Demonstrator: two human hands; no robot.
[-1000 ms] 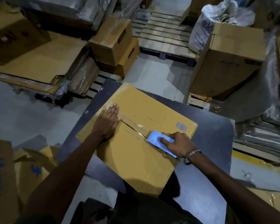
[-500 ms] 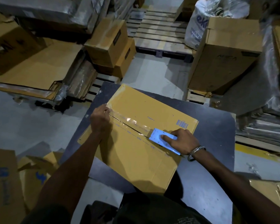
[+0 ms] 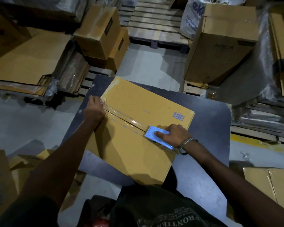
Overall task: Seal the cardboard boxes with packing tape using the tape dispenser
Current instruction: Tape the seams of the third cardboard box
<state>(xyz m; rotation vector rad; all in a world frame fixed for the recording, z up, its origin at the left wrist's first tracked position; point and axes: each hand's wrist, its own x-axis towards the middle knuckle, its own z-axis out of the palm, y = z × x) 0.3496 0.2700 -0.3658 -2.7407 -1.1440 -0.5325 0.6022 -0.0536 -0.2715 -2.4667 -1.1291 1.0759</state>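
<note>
Box [image 3: 138, 136]: flat on bench [image 3: 211, 115].
Tape [image 3: 121, 117]: covers seam's far stretch; near stretch left.
Left hand [image 3: 94, 110]: curled, pinning tape end at edge.
Right hand [image 3: 172, 135]: closed round tape dispenser [image 3: 156, 136].

Dim warehouse shot, light from above and a bit ahead. Box [image 3: 138, 128] top is the brightest patch; dispenser [image 3: 156, 136] reads pale blue, nearly blown out. Glare streaks on the tape [image 3: 121, 117] along the seam. Forearms and torso v. dark, detail lost. Left arm throws a soft shadow on the box near side; dark shadow under the box's near edge on the surface [image 3: 208, 115]. Wide-angle bend at the edges, corners murky and soft. Noise in shadows, centre fairly sharp.
</note>
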